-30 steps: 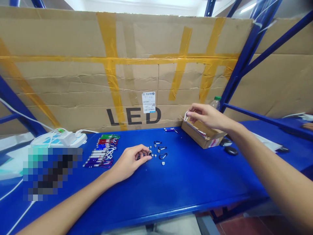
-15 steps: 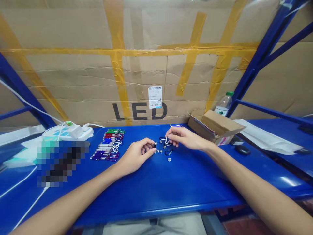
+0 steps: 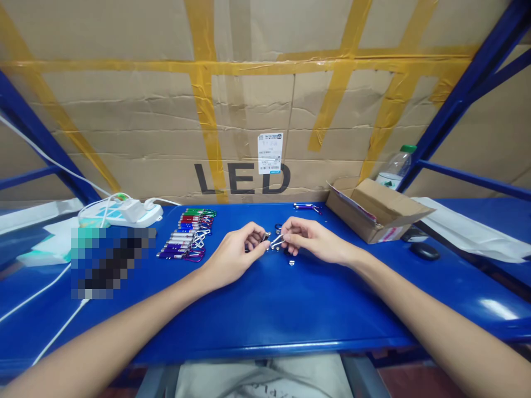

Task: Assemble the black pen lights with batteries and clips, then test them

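Note:
My left hand (image 3: 236, 251) is closed around a small black cylinder, probably a mini flashlight body (image 3: 266, 236); the fingers hide most of it. My right hand (image 3: 313, 239) pinches a silver carabiner (image 3: 277, 241), whose end is close to the black cylinder; I cannot tell whether they touch. On the table just below and between the hands lie several tiny silver parts (image 3: 291, 263). A dark carabiner (image 3: 278, 227) is partly hidden by my right fingers. Left of my left hand, several mini flashlights (image 3: 178, 240) in green, red, blue, silver and purple lie in a column with carabiners attached.
A purple mini flashlight (image 3: 305, 206) lies at the table's back. To the right stand an open cardboard box (image 3: 385, 213), a bottle (image 3: 394, 171) and a black mouse (image 3: 424, 251). At left are a power strip (image 3: 145, 214) with cables and a blurred-out dark object (image 3: 116, 265).
My right hand has brought the silver carabiner left, over to the black cylinder in my left hand. My left hand keeps its hold. The camera view has shifted slightly.

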`<state>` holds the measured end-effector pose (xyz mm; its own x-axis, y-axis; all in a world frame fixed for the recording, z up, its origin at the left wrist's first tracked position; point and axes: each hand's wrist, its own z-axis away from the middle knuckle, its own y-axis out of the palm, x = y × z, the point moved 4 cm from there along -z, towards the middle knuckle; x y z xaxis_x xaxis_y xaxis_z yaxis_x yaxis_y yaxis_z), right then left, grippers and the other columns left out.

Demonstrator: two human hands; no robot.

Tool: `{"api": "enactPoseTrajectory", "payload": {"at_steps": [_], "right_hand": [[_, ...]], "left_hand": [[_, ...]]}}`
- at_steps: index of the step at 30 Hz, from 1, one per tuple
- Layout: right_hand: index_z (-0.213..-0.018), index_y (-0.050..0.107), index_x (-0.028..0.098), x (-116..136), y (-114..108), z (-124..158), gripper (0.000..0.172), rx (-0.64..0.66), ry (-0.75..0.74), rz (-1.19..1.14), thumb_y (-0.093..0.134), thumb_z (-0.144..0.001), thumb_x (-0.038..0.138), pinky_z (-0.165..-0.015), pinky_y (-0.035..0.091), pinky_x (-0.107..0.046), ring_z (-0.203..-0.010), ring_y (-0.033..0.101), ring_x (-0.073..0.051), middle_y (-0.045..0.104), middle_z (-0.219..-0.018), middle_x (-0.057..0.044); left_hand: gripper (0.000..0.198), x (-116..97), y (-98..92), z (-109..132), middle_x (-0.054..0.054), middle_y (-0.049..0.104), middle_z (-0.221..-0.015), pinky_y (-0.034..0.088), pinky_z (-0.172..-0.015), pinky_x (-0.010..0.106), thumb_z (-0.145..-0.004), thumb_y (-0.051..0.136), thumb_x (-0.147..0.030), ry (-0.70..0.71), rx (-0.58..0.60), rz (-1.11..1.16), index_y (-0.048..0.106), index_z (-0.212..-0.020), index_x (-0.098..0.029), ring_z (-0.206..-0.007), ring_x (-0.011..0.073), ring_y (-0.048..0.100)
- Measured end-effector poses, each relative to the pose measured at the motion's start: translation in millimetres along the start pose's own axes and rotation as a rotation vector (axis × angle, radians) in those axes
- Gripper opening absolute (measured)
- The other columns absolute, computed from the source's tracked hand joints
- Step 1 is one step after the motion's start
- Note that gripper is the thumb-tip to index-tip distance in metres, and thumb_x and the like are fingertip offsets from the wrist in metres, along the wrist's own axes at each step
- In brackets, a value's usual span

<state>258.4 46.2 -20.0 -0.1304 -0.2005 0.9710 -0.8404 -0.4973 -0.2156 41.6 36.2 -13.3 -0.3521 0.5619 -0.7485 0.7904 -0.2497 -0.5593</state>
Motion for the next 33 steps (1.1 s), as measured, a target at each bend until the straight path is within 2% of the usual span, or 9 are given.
{"api": "enactPoseTrajectory", "payload": {"at_steps": [2,6,10,13,17,22,29,33], "right_hand": [[-0.101,0.064,0.021,2.7,3.4,1.0,0.037,-0.008,-0.010,0.006,0.078,-0.094,0.054,-0.070,0.057,-0.030,-0.073,0.066,-0.015,0.072,-0.091,-0.002],[-0.102,0.065,0.022,6.1,9.8,3.1,0.034,-0.013,-0.019,0.017,0.080,-0.093,0.051,-0.072,0.057,-0.031,-0.074,0.065,-0.015,0.071,-0.089,-0.001],[-0.099,0.064,0.022,4.4,11.0,4.0,0.033,-0.013,-0.019,0.035,0.077,-0.094,0.051,-0.071,0.057,-0.033,-0.074,0.065,-0.017,0.072,-0.091,-0.003],[-0.096,0.063,0.022,2.2,4.8,3.6,0.031,-0.061,-0.045,0.091,0.075,-0.096,0.051,-0.069,0.055,-0.032,-0.072,0.064,-0.016,0.072,-0.089,-0.002],[-0.095,0.062,0.022,0.0,-3.9,3.3,0.029,-0.130,-0.074,0.133,0.073,-0.097,0.049,-0.069,0.055,-0.032,-0.073,0.065,-0.017,0.074,-0.089,-0.003],[-0.096,0.063,0.023,-0.2,-0.5,4.4,0.029,-0.103,-0.074,0.144,0.074,-0.096,0.049,-0.070,0.055,-0.033,-0.077,0.066,-0.018,0.076,-0.093,-0.004],[-0.097,0.065,0.023,1.3,2.5,5.5,0.030,-0.101,-0.082,0.193,0.072,-0.098,0.051,-0.070,0.055,-0.033,-0.081,0.067,-0.020,0.076,-0.096,-0.005],[-0.097,0.066,0.022,3.8,2.6,5.8,0.030,-0.099,-0.092,0.225,0.074,-0.097,0.051,-0.071,0.054,-0.032,-0.079,0.064,-0.018,0.073,-0.091,-0.003]], "left_hand": [[0.024,1.2,1.3,0.2,0.004,0.074,-0.096,0.054,-0.077,0.028,-0.101,0.067,-0.041,0.001,-0.013,0.037,0.066,-0.109,-0.019,-0.084,0.0163,0.069],[0.026,5.2,5.7,0.9,0.003,0.074,-0.091,0.054,-0.072,0.027,-0.099,0.070,-0.042,-0.047,0.003,0.088,0.067,-0.107,-0.018,-0.077,0.0152,0.067],[0.027,3.7,3.5,0.6,0.003,0.074,-0.087,0.053,-0.070,0.027,-0.097,0.072,-0.042,-0.057,0.028,0.057,0.071,-0.107,-0.017,-0.075,0.0160,0.067],[0.027,-0.4,-2.1,-0.6,0.004,0.074,-0.089,0.053,-0.071,0.028,-0.098,0.071,-0.042,0.013,0.084,-0.059,0.075,-0.105,-0.017,-0.076,0.0170,0.067],[0.022,-3.1,-5.8,0.1,0.005,0.075,-0.096,0.052,-0.079,0.029,-0.102,0.070,-0.040,0.143,0.209,-0.221,0.080,-0.107,-0.021,-0.083,0.0186,0.069],[0.024,-0.1,-0.5,4.5,0.007,0.077,-0.105,0.051,-0.088,0.030,-0.106,0.066,-0.037,0.245,0.331,-0.317,0.082,-0.115,-0.023,-0.098,0.0223,0.071],[0.029,5.4,4.2,7.5,0.008,0.074,-0.107,0.051,-0.094,0.031,-0.108,0.061,-0.039,0.271,0.355,-0.357,0.082,-0.120,-0.023,-0.103,0.0228,0.070],[0.026,4.0,2.8,6.3,0.006,0.073,-0.107,0.051,-0.093,0.031,-0.103,0.070,-0.043,0.247,0.313,-0.381,0.080,-0.115,-0.022,-0.104,0.0233,0.069]]}}
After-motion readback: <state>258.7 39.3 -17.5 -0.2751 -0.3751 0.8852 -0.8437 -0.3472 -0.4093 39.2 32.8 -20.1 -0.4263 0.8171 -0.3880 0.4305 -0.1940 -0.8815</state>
